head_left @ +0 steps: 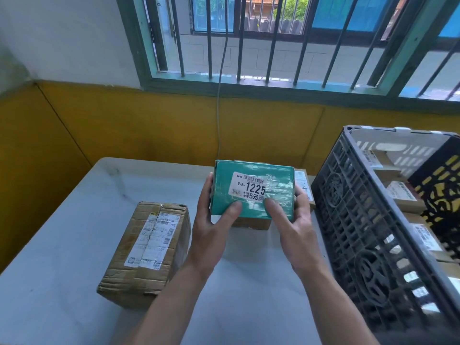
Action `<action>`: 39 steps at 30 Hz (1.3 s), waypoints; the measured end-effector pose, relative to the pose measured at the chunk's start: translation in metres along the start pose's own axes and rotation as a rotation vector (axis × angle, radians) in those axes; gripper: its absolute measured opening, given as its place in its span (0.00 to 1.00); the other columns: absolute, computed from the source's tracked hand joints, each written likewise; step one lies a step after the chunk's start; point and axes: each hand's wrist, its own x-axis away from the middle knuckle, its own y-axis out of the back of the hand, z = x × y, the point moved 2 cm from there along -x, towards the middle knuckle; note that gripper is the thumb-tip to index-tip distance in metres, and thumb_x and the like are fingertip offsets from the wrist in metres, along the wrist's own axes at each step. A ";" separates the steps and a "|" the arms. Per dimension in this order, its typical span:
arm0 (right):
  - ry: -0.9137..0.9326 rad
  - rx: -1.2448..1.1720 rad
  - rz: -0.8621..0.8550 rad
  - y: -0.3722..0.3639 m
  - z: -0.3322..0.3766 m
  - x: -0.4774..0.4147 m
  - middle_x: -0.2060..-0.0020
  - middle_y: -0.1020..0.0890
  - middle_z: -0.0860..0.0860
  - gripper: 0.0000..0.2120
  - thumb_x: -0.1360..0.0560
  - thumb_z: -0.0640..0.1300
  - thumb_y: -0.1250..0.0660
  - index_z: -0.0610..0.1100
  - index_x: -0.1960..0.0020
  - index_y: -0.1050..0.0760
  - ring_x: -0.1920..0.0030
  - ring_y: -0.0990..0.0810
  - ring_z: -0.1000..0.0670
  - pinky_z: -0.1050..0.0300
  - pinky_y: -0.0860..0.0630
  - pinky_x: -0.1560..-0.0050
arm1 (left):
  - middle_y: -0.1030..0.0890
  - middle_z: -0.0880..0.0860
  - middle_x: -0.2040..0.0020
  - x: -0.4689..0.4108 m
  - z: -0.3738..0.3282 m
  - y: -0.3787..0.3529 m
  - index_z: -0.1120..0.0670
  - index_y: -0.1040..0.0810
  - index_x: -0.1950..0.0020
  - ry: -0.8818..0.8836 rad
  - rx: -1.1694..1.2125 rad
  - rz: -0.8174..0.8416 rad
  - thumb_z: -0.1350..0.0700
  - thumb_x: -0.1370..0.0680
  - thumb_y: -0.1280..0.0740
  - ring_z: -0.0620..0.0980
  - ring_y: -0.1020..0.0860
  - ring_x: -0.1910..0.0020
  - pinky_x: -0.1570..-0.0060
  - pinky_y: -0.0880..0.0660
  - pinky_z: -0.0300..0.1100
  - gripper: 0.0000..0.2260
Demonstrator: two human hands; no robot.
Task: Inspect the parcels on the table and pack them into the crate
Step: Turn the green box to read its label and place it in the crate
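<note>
Held up in both hands above the far middle of the table [62, 245]: green parcel [271, 175], wrapped in clear tape, white label [247, 186] reading 1225 turned toward the camera. Gripped at its left edge by the left hand [211, 220], thumb flat on the front face, fingers curled round behind. Gripped at its right edge by the right hand [296, 220] in the same way, thumb just below the label. Under and behind the parcel, mostly hidden, brown cardboard [251, 223] lying on the table; one box or two, cannot tell. To the near left, apart from the hands, a creased cardboard box [146, 250] with a cracked white shipping label on top. At the right, a dark grey slatted crate [361, 232], already holding several brown parcels [400, 195] and a black-and-yellow package [440, 190] on its right side. Beyond the table, a yellow wall panel [149, 125], a thin cable [219, 120] hanging down it, and above that a barred window [249, 46].
</note>
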 end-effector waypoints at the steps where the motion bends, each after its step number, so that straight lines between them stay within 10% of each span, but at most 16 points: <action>1: 0.003 0.024 0.016 0.000 0.001 0.001 0.44 0.16 0.58 0.28 0.29 0.56 0.28 0.62 0.31 0.33 0.42 0.17 0.56 0.63 0.21 0.47 | 0.23 0.44 0.32 0.000 0.000 -0.001 0.34 0.39 0.22 0.004 -0.014 -0.014 0.44 0.27 0.31 0.44 0.26 0.31 0.40 0.23 0.34 0.34; 6: 0.023 0.103 0.064 0.001 0.001 0.003 0.33 0.21 0.54 0.44 0.33 0.65 0.30 0.60 0.21 0.43 0.34 0.22 0.52 0.47 0.26 0.31 | 0.24 0.44 0.30 0.003 -0.003 -0.002 0.36 0.39 0.22 0.016 -0.050 0.002 0.40 0.28 0.32 0.42 0.27 0.30 0.38 0.27 0.35 0.35; 16: 0.006 0.150 0.052 0.000 0.001 0.003 0.33 0.23 0.59 0.47 0.35 0.68 0.28 0.64 0.21 0.43 0.34 0.22 0.53 0.42 0.22 0.36 | 0.27 0.44 0.31 0.000 -0.002 0.003 0.29 0.36 0.27 0.010 -0.128 -0.075 0.32 0.39 0.27 0.46 0.30 0.29 0.35 0.24 0.52 0.41; 23: 0.019 0.147 -0.080 0.002 -0.006 0.000 0.46 0.18 0.67 0.38 0.34 0.61 0.26 0.58 0.26 0.34 0.44 0.18 0.59 0.53 0.18 0.45 | 0.26 0.43 0.31 -0.003 0.000 0.005 0.29 0.33 0.32 -0.008 -0.147 -0.079 0.36 0.35 0.26 0.46 0.30 0.30 0.39 0.21 0.56 0.33; 31: 0.026 0.136 -0.086 0.004 -0.002 0.002 0.46 0.17 0.64 0.27 0.31 0.57 0.27 0.68 0.36 0.33 0.48 0.18 0.60 0.63 0.20 0.54 | 0.26 0.42 0.34 -0.002 -0.002 0.003 0.19 0.31 0.43 0.034 -0.131 -0.117 0.33 0.37 0.27 0.41 0.28 0.34 0.50 0.21 0.38 0.26; 39: -0.016 0.107 -0.147 0.003 -0.003 0.000 0.49 0.17 0.66 0.20 0.34 0.62 0.27 0.73 0.46 0.32 0.48 0.17 0.59 0.56 0.17 0.54 | 0.23 0.37 0.36 -0.004 0.005 0.006 0.33 0.32 0.31 0.051 -0.027 -0.042 0.45 0.30 0.22 0.44 0.22 0.37 0.52 0.17 0.41 0.31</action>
